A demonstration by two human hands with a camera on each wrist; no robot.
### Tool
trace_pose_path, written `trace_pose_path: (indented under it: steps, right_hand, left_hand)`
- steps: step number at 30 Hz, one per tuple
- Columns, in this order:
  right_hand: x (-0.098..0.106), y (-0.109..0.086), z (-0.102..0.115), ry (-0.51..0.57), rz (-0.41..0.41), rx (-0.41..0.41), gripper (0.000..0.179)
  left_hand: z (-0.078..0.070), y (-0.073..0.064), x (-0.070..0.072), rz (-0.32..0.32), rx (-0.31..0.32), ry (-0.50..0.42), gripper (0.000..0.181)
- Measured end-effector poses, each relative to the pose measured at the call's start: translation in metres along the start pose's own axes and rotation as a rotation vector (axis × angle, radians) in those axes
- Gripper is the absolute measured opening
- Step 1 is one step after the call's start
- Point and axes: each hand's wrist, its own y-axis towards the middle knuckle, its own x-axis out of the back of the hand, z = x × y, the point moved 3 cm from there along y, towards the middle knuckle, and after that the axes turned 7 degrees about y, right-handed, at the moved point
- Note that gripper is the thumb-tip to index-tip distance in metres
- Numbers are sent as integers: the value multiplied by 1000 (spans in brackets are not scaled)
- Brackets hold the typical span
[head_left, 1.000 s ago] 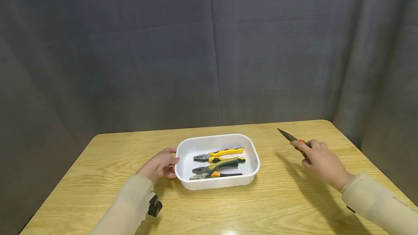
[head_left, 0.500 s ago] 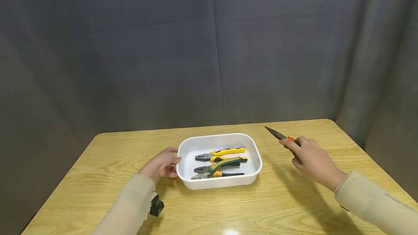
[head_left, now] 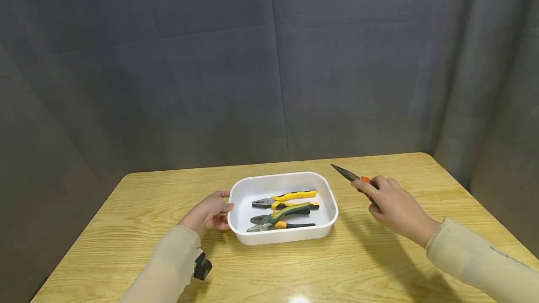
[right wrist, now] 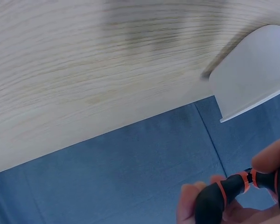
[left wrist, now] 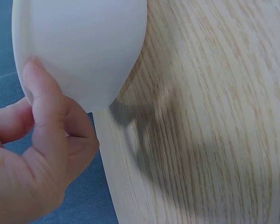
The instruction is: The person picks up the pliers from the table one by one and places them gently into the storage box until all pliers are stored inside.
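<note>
A white plastic tray [head_left: 286, 236] stands on the wooden table with several pliers lying in it. Two are combination pliers, one with yellow handles [head_left: 294, 195] and one with green handles [head_left: 290, 212]; below them lies a pair with orange-and-black handles [head_left: 294, 225]. My left hand [head_left: 212, 212] pinches the tray's left end, thumb on the rim [left wrist: 28, 51] and fingers beneath. Right of the tray, my right hand [head_left: 393, 205] grips long-nose pliers [head_left: 347, 173] by the black-and-orange handles [right wrist: 233, 186]. Their dark tips point up and left, near the tray's far right corner.
The wooden table [head_left: 126, 237] has rounded far corners. A dark grey curtain [head_left: 210, 83] hangs behind it and along both sides. A small black device [head_left: 202, 265] sits at my left wrist.
My right hand has moved left toward the tray, carrying the long-nose pliers. My left hand keeps its hold on the tray, which stays in place.
</note>
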Motion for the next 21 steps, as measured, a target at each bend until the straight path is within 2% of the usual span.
trace_pose_path:
  steps: [8,21]
  right_hand:
    - [-7,11,7,6,12,33,58]
    - [-15,25,19,-10,-6,147,59]
  left_hand:
    - [-1,-1,-1,3,0,-11,43]
    - [0,-2,0,1,-7,-13,43]
